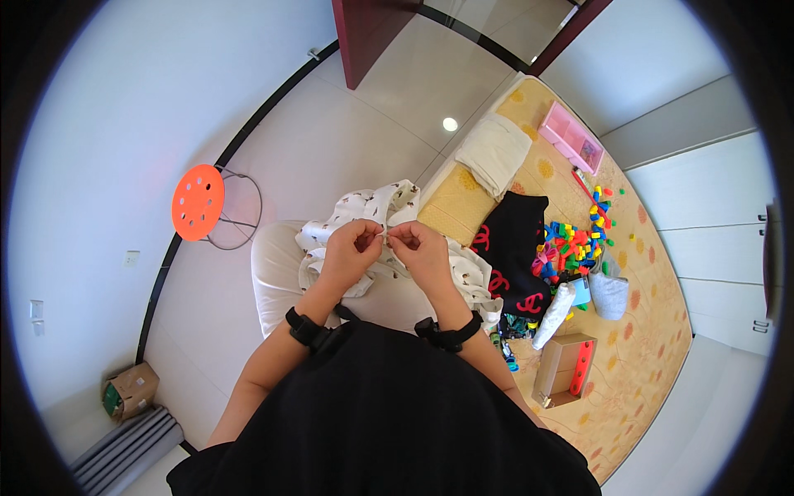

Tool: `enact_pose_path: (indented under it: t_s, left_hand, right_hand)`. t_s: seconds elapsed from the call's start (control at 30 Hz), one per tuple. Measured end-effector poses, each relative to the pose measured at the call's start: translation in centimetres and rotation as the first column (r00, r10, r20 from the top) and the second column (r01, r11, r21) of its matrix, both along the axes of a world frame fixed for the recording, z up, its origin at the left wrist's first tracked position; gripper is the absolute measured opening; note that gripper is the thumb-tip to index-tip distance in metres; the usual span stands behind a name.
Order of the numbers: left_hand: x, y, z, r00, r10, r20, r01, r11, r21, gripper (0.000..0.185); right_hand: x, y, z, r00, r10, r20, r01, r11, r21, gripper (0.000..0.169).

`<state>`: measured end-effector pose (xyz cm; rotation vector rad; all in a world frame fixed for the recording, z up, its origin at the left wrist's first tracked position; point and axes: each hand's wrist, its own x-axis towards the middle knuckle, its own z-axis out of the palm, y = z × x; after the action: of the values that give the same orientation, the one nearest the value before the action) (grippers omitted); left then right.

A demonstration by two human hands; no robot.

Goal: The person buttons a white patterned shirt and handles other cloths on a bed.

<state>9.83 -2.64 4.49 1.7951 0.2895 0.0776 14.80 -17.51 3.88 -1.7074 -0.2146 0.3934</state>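
Observation:
A white garment with small printed figures (pixel 466 273) lies bunched across my lap and hangs over both thighs. My left hand (pixel 355 250) pinches its cloth between thumb and forefinger, near the middle of the lap. Close beside it, my right hand (pixel 420 249) pinches the same garment, the fingertips of both hands almost touching. What exactly sits between the fingertips is too small to tell. Each wrist bears a black strap with a small device.
Right of me, a patterned mattress (pixel 626 347) holds a black cloth with red marks (pixel 518 248), a folded cream cloth (pixel 496 152), colourful toy blocks (pixel 574 248), a pink divided tray (pixel 561 133) and a cardboard box (pixel 552 372). An orange stool (pixel 197 203) stands at left, near the wall.

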Motion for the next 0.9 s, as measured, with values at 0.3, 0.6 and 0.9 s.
enact_pose_path:
  t_s: [0.3, 0.6, 0.9]
  left_hand:
    - [0.0, -0.2, -0.5, 1.0, 0.029, 0.005, -0.029, 0.999, -0.034, 0.012]
    - [-0.1, 0.0, -0.4, 1.0, -0.015, 0.016, 0.016, 0.999, -0.049, 0.012]
    - [0.0, 0.5, -0.7, 0.999, -0.051, 0.015, 0.052, 0.997, -0.055, 0.011]
  right_hand:
    - [0.0, -0.1, 0.3, 0.997, 0.009, 0.083, -0.006, 0.999, -0.033, 0.009]
    - [-0.2, -0.1, 0.9, 0.997, -0.028, 0.076, 0.033, 0.998, -0.062, 0.008]
    - [-0.4, -0.1, 0.6, 0.997, -0.018, 0.072, 0.021, 0.999, -0.047, 0.008]
